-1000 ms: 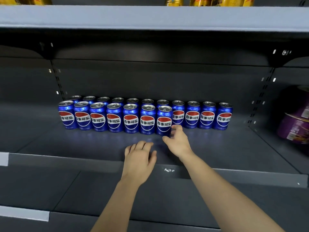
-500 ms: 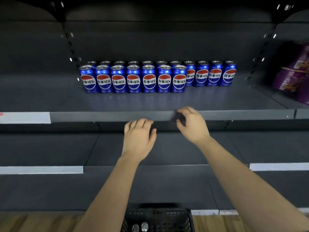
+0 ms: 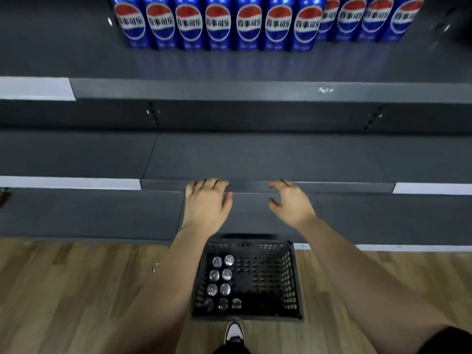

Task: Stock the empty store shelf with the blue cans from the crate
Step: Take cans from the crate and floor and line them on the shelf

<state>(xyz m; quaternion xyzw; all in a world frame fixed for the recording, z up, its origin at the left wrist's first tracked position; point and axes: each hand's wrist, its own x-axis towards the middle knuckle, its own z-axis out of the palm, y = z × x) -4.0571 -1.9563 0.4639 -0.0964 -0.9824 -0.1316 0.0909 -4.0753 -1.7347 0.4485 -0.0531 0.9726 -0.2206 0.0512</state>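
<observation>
Several blue cans (image 3: 219, 24) stand in two rows on the grey shelf (image 3: 229, 63) at the top of the view. A black crate (image 3: 286, 279) sits on the wooden floor below, with several cans (image 3: 221, 275) upright along its left side. My left hand (image 3: 205, 204) and my right hand (image 3: 291, 201) hang side by side above the crate, in front of the lower shelf edges. Both hands hold nothing, and their fingers are loosely curled.
Two lower grey shelves (image 3: 255, 157) jut out between the stocked shelf and the crate. White price strips (image 3: 35, 88) mark the shelf edges. My shoe (image 3: 233, 333) stands just behind the crate on the wooden floor (image 3: 76, 290).
My view has tilted down from the stocked shelf to the floor. Both hands have come away from the cans and dropped toward the crate, which is now fully in view.
</observation>
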